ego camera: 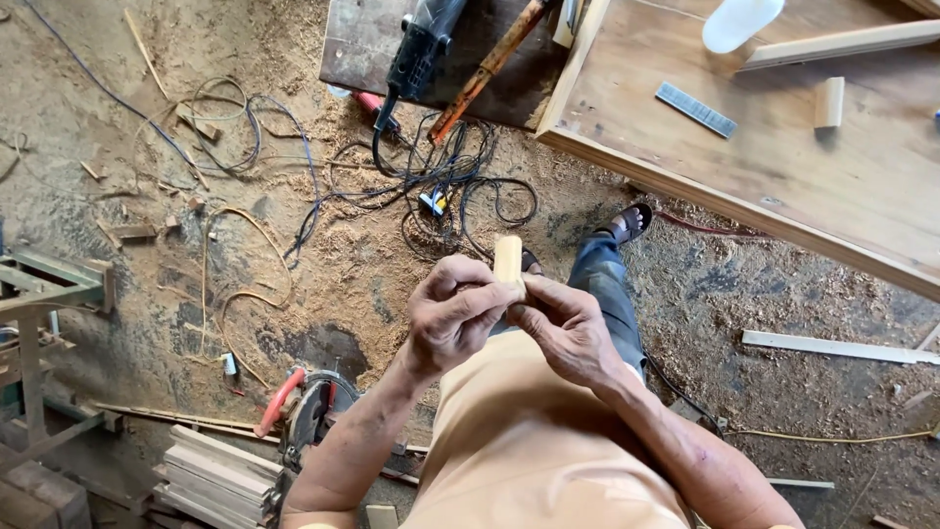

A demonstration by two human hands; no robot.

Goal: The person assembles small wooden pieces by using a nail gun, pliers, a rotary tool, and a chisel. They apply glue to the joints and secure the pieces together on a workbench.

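A short pale wooden block (508,261) stands up between both my hands at the middle of the view. My left hand (452,313) wraps around its lower part, thumb across the front. My right hand (565,328) pinches the same block from the right side. Both hands are held in front of my chest, above a sawdust-covered floor. My sandalled foot (632,221) shows beyond them.
A plywood workbench (783,186) at upper right carries a strip of staples (695,109), a small wood piece (829,102) and a wood strip (842,43). A black power tool (421,49) and tangled cables (441,181) lie ahead. A circular saw (308,411) and stacked slats (215,475) sit lower left.
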